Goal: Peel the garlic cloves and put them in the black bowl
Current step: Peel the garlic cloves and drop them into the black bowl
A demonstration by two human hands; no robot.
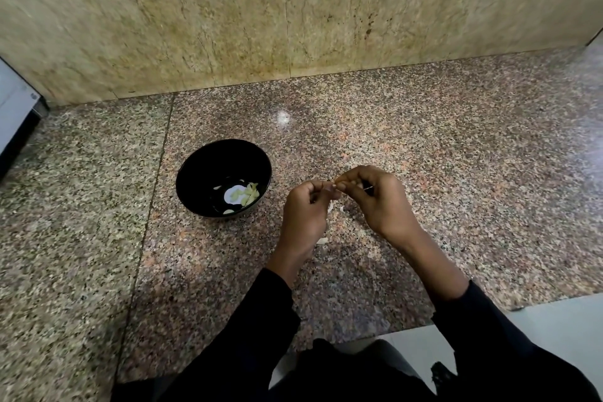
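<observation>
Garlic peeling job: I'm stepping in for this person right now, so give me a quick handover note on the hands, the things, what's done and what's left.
Left hand and right hand: raised over the granite counter, fingertips meeting, pinching a small garlic clove between them, mostly hidden.
Black bowl: on the counter left of the hands, holding several peeled cloves.
Loose pale pieces lie on the counter below the hands; skins or cloves, cannot tell.
Done: some cloves peeled and bowled.
Left: finish this clove, drop it in the bowl, check those pieces.
</observation>
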